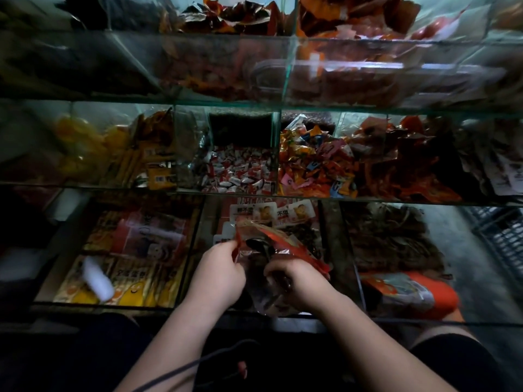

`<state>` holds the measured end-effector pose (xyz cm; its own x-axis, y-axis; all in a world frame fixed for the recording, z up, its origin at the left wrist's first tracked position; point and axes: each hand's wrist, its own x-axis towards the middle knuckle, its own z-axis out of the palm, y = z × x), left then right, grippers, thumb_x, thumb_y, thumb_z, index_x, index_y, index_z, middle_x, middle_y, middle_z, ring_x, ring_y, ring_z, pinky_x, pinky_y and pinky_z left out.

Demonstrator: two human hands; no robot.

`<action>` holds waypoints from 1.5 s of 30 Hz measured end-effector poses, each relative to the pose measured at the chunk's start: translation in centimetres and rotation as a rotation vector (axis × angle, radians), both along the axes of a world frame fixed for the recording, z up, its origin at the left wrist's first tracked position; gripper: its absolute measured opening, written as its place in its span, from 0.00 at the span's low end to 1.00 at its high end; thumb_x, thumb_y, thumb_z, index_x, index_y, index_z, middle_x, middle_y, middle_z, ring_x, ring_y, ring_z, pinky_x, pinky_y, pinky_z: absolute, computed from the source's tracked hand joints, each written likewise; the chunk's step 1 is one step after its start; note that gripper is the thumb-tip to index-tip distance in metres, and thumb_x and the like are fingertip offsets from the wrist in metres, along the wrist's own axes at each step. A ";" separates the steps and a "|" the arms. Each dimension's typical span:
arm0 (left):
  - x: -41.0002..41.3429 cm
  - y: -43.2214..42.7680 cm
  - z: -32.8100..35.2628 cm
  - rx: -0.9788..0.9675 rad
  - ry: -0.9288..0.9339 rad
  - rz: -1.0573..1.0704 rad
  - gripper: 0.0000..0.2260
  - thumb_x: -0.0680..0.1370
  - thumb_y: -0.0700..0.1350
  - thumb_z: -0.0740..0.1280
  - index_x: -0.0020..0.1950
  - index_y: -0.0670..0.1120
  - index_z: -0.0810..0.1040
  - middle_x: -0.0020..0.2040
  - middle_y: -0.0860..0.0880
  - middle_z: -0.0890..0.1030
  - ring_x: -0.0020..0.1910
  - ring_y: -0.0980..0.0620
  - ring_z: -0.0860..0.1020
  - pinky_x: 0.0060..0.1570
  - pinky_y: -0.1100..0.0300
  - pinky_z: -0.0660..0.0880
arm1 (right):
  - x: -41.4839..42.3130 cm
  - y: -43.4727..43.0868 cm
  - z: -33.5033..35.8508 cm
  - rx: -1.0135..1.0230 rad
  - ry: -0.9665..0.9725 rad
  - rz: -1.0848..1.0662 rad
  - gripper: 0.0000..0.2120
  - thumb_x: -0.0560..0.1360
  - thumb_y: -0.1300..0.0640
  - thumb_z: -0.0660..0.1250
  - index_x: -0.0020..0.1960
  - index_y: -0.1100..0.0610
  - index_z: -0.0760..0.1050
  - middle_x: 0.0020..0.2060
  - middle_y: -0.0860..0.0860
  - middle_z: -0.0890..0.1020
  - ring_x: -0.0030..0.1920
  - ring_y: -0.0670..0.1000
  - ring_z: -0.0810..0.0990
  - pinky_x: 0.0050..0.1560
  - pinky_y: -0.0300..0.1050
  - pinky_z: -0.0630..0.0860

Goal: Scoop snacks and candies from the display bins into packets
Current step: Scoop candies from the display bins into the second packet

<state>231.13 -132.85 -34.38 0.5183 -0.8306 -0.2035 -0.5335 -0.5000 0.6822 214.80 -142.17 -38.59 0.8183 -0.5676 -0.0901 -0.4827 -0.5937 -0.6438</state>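
Note:
A red and clear plastic packet (280,243) is held open over the middle bin of the lowest row. My left hand (219,271) pinches the packet's left edge. My right hand (294,280) grips the handle of a dark metal spoon (259,246), and the spoon's bowl sits inside the packet's mouth. Dark small snacks (304,236) fill the bin behind the packet. Whether the spoon carries anything is too dark to tell.
Glass bins rise in tiers: red-and-white wrapped candies (240,171), mixed orange candies (314,162), yellow packs (127,278) at lower left, brown snacks (393,239) and an orange pack (407,290) at lower right. A dark cable (181,369) hangs below my arms.

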 end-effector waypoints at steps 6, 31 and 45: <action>0.3 0.3 -0.6 -0.018 0.003 0.005 0.13 0.77 0.39 0.63 0.53 0.54 0.81 0.46 0.55 0.83 0.40 0.54 0.82 0.44 0.58 0.81 | -0.1 0.8 -0.7 0.205 -0.213 -0.254 0.05 0.75 0.58 0.73 0.46 0.49 0.84 0.43 0.43 0.86 0.48 0.42 0.84 0.53 0.40 0.79; -1.6 -0.4 1.1 -0.412 -0.388 -0.024 0.14 0.77 0.44 0.71 0.63 0.45 0.81 0.65 0.49 0.76 0.68 0.51 0.68 0.70 0.50 0.67 | -8.9 4.8 11.2 0.999 -1.083 -0.891 0.14 0.61 0.66 0.72 0.47 0.62 0.79 0.35 0.61 0.85 0.40 0.62 0.88 0.39 0.48 0.85; -1.7 -6.5 5.1 -0.506 -0.139 -0.133 0.19 0.79 0.52 0.70 0.69 0.52 0.75 0.67 0.55 0.74 0.66 0.57 0.72 0.64 0.58 0.71 | -9.7 -0.5 15.0 0.765 -1.408 -0.967 0.06 0.81 0.60 0.66 0.46 0.56 0.79 0.38 0.51 0.87 0.51 0.57 0.88 0.50 0.47 0.85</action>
